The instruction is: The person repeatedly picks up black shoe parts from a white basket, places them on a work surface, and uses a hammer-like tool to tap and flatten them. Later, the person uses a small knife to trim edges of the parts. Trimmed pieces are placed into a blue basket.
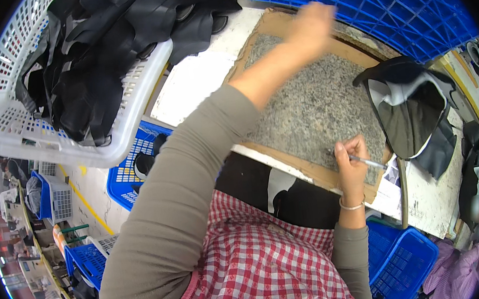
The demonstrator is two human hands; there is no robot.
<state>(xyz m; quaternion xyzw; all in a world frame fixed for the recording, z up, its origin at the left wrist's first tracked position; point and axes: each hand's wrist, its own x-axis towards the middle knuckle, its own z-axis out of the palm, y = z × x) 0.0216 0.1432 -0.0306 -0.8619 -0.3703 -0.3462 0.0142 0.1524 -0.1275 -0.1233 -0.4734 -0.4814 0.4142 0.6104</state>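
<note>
My left hand (pixel 311 29) is stretched out over the far edge of the grey speckled work board (pixel 309 103). Motion smears its fingers, and whether they hold anything does not show. Above the board's near right corner, my right hand (pixel 352 159) is closed round a slim pen (pixel 370 162), its light end pointing right. Just right of the board lies a black shoe upper (pixel 410 117) with a white-edged opening and dark lining. It touches neither hand.
A white perforated basket (pixel 80 155) heaped with black shoe pieces (pixel 100 59) stands at left. A large blue crate (pixel 375 6) rises behind the board. Blue baskets (pixel 400 263) sit below the table edge. More dark pieces (pixel 476 186) lie at far right, near a person's purple sleeve (pixel 461 269).
</note>
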